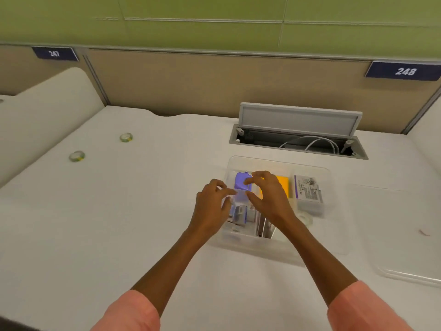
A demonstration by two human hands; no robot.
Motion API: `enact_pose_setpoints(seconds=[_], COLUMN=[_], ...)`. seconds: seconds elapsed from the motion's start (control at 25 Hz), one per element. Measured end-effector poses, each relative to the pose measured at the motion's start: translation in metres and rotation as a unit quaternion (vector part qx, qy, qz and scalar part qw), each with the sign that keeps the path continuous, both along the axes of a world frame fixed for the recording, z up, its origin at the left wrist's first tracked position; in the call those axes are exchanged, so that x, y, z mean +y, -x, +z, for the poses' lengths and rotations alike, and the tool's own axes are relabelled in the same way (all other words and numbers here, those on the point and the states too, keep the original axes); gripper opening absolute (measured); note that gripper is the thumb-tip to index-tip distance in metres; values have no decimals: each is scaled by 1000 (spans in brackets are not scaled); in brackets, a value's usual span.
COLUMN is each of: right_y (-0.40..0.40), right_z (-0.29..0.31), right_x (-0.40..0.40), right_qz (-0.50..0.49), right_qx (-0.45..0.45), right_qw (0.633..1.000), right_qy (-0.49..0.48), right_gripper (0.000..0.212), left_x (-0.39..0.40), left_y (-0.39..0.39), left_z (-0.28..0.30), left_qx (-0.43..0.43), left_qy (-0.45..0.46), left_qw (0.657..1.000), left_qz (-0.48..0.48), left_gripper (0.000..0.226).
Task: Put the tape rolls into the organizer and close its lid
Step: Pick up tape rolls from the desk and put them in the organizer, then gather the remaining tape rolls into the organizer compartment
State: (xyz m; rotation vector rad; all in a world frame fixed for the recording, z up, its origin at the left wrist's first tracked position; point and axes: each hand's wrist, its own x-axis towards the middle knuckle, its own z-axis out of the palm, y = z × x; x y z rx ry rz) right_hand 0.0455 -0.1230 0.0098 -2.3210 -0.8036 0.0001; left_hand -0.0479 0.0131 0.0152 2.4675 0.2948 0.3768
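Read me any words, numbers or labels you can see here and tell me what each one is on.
"247": blue plate on the partition, left.
"248": blue plate on the partition, right.
White box label in the organizer: printed, too blurred to read.
Tape rolls: no readable text.

We sit at a white desk (119, 211) backed by a tan partition (191, 84) under a green wall (214, 10). Blue number signs (403, 71) mark it, and a grey cable hatch (298, 130) stands open, holding a white cable (315, 143).
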Motion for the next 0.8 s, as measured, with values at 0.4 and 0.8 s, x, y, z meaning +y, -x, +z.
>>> enact_pose_setpoints(seconds=[0.4, 0.8], right_y=[-2, -48], right_z=[-5, -43], right_x=[189, 381], right_qz=[149, 196], right_qx=[-7, -9], right_qw=[987, 972], right_qy=[59, 133], right_gripper=[33, 52], left_x=[207, 374], left_y=[33, 7], left_z=[-36, -70], left_qx=[30, 65], left_qy=[17, -80], left_qw=[976, 960], left_qz=[217, 260], left_gripper=[27, 42])
